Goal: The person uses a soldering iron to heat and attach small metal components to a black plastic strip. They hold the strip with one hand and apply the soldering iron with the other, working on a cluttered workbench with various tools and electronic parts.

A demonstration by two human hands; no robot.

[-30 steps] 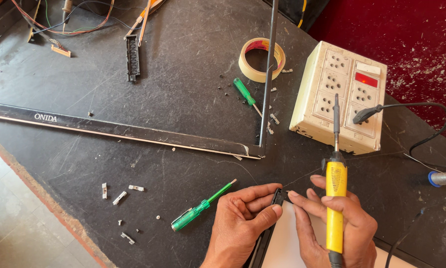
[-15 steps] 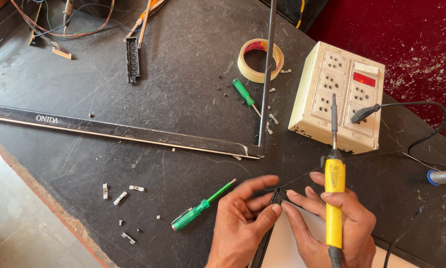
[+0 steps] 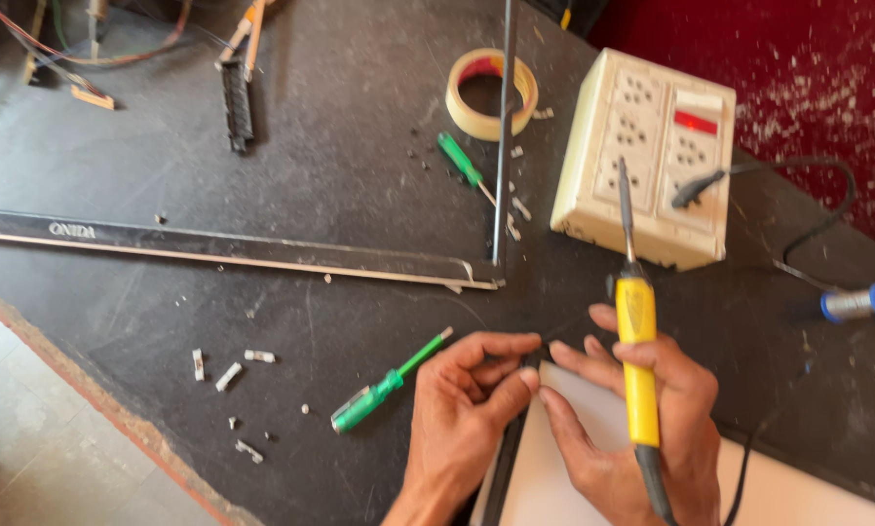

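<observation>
Pinching a thin black strip (image 3: 512,429) with both hands on a dark workbench (image 3: 340,195).

Left hand (image 3: 462,414) closed, fingertips pressed to the strip's top end; right hand (image 3: 642,429) gripping a yellow soldering iron (image 3: 635,375), tip pointing away, index finger touching the same end, possibly a corner joint, too blurred to tell. Green screwdriver (image 3: 384,387) just left of left hand. White socket box (image 3: 647,156) beyond right hand; tape roll (image 3: 491,94) further off, solder spool (image 3: 861,303) well right.

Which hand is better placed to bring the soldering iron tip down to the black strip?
Right. The right hand already holds the yellow soldering iron; the left hand pinches the black strip and probably steadies it.
</observation>
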